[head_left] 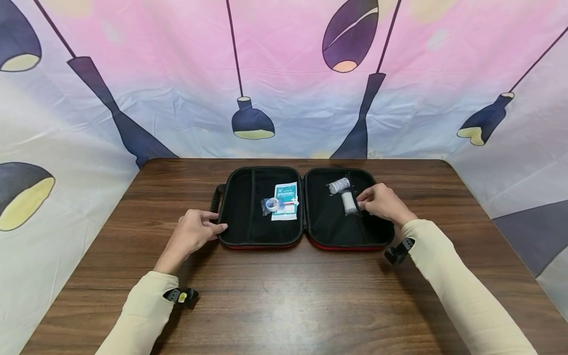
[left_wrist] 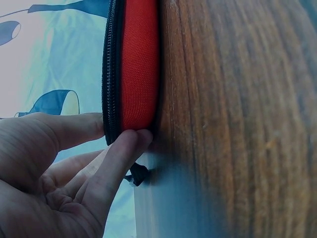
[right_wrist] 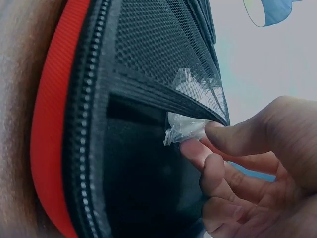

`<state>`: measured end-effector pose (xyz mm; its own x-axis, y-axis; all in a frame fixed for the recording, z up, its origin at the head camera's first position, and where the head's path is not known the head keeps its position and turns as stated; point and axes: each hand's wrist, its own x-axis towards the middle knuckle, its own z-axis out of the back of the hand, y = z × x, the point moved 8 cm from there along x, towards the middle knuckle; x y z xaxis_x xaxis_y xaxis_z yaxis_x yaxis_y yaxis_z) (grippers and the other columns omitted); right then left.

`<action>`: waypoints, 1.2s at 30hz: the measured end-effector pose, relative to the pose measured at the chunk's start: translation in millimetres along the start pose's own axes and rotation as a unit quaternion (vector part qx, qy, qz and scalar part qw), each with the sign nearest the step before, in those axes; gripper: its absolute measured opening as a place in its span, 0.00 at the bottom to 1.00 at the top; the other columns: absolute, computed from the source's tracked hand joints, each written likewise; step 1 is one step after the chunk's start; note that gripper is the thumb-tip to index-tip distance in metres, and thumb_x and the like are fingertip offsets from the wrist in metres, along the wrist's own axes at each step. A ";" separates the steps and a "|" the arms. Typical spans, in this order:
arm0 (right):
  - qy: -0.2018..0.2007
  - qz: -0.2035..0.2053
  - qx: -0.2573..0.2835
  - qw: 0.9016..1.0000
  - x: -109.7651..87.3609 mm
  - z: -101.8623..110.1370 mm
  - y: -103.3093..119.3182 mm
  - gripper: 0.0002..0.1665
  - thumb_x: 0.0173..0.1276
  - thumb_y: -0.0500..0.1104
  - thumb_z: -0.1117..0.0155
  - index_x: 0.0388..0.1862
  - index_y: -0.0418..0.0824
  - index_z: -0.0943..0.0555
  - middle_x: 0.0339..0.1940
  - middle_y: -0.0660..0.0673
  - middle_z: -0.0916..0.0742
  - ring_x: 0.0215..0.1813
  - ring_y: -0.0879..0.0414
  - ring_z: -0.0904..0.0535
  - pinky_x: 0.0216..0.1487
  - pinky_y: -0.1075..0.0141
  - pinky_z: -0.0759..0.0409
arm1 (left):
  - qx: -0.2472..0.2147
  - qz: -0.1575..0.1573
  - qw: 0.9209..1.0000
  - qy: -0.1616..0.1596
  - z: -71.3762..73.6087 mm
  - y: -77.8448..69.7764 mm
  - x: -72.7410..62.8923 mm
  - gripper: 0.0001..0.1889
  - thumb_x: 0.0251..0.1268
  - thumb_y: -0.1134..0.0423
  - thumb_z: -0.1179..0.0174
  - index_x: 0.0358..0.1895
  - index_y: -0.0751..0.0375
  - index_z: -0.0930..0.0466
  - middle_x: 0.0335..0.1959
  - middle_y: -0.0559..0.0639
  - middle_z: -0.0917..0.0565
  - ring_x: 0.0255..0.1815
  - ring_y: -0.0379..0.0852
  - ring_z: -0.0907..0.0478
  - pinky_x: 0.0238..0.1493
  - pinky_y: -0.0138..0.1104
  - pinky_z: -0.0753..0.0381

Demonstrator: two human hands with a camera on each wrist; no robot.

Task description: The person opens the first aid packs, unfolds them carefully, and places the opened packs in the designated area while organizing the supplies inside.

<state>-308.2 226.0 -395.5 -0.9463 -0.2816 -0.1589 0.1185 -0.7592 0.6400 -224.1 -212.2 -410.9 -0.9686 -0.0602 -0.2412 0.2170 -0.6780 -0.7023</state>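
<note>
An open black-lined first-aid case (head_left: pixel 235 207) with a red shell lies flat on the table. My left hand (head_left: pixel 194 233) pinches its left edge near the handle, thumb on the zip rim and fingertips against the red side (left_wrist: pixel 140 64). My right hand (head_left: pixel 382 203) reaches into the right half. Its thumb and forefinger pinch the end of a plastic-wrapped white bandage roll (right_wrist: pixel 185 126) at the band of a mesh pocket (right_wrist: pixel 143 49). Most of that roll lies behind the mesh. A second wrapped bandage roll (head_left: pixel 339 185) sits just above it.
In the case's left half lie a teal-and-white packet (head_left: pixel 287 190) and a small wrapped roll of tape (head_left: pixel 272 204). A black handle (head_left: pixel 216 197) sticks out on the left. Behind the wooden table (head_left: pixel 284 296) hangs a printed cloth (head_left: pixel 293 88).
</note>
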 end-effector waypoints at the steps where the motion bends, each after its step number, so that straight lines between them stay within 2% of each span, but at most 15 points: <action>1: 0.000 0.002 -0.001 1.000 -0.5 0.8 0.3 0.15 0.72 0.36 0.38 0.51 0.28 0.15 0.40 0.37 0.11 0.34 0.52 0.16 0.36 0.60 0.17 | 0.000 0.000 1.000 0.000 0.0 0.0 -0.2 0.29 0.69 0.56 0.33 0.67 0.71 0.25 0.37 0.55 0.11 0.39 0.50 0.11 0.42 0.43 0.15; 8: -0.007 -0.002 -0.009 1.000 -2.6 12.3 3.6 0.14 0.73 0.37 0.37 0.52 0.29 0.15 0.42 0.37 0.11 0.35 0.50 0.17 0.37 0.59 0.18 | -0.003 0.000 1.000 -0.001 0.3 1.3 -0.5 0.29 0.69 0.57 0.33 0.67 0.71 0.25 0.38 0.56 0.11 0.39 0.50 0.11 0.43 0.44 0.15; 17: -0.018 0.019 -0.027 0.999 1.0 19.2 27.7 0.13 0.72 0.40 0.35 0.50 0.33 0.14 0.42 0.40 0.11 0.41 0.48 0.16 0.45 0.52 0.19 | -0.001 -0.003 1.000 -0.002 1.7 2.5 -0.7 0.29 0.69 0.57 0.33 0.66 0.72 0.25 0.36 0.54 0.10 0.39 0.49 0.11 0.44 0.44 0.15; 22: -0.009 0.042 -0.029 0.999 3.9 7.2 44.7 0.13 0.71 0.40 0.33 0.48 0.32 0.13 0.40 0.41 0.10 0.39 0.49 0.16 0.44 0.52 0.19 | -0.004 -0.004 1.000 -0.003 1.1 2.2 -0.1 0.29 0.69 0.56 0.33 0.66 0.71 0.25 0.37 0.55 0.10 0.39 0.49 0.11 0.48 0.47 0.16; 28: 0.015 0.070 -0.029 0.997 7.2 -15.5 67.2 0.15 0.68 0.42 0.28 0.49 0.34 0.13 0.38 0.44 0.11 0.34 0.54 0.17 0.38 0.57 0.18 | 0.000 -0.001 1.000 -0.007 1.7 2.7 0.1 0.28 0.69 0.56 0.33 0.66 0.71 0.24 0.37 0.55 0.10 0.38 0.48 0.11 0.46 0.45 0.16; 32: 0.014 0.101 -0.038 0.994 10.5 -29.4 86.0 0.15 0.66 0.43 0.26 0.48 0.35 0.12 0.39 0.45 0.11 0.39 0.52 0.15 0.48 0.52 0.18 | 0.000 -0.001 1.000 -0.006 2.0 2.0 -0.4 0.28 0.69 0.56 0.33 0.66 0.71 0.24 0.37 0.55 0.10 0.38 0.48 0.11 0.43 0.43 0.15; 34: 0.012 0.114 -0.047 0.992 12.8 -36.1 94.7 0.16 0.65 0.43 0.25 0.49 0.35 0.12 0.41 0.44 0.10 0.45 0.50 0.15 0.55 0.49 0.20 | -0.002 -0.002 1.000 -0.006 1.8 1.4 -0.6 0.28 0.69 0.57 0.33 0.66 0.71 0.24 0.38 0.56 0.10 0.38 0.48 0.11 0.42 0.42 0.15; 36: 0.013 0.124 -0.053 0.991 15.9 -43.0 102.5 0.17 0.65 0.44 0.25 0.49 0.35 0.13 0.43 0.43 0.11 0.48 0.48 0.16 0.58 0.48 0.22 | -0.005 -0.002 1.000 -0.004 1.1 1.1 -0.7 0.28 0.69 0.57 0.33 0.66 0.71 0.24 0.39 0.57 0.11 0.38 0.49 0.11 0.41 0.41 0.15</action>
<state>-298.2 118.4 -364.7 -0.8761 -0.4815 -0.0261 0.3792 -0.7214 0.5794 -223.4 -213.7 -410.8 -0.9703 -0.0640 -0.2333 0.2149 -0.6714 -0.7093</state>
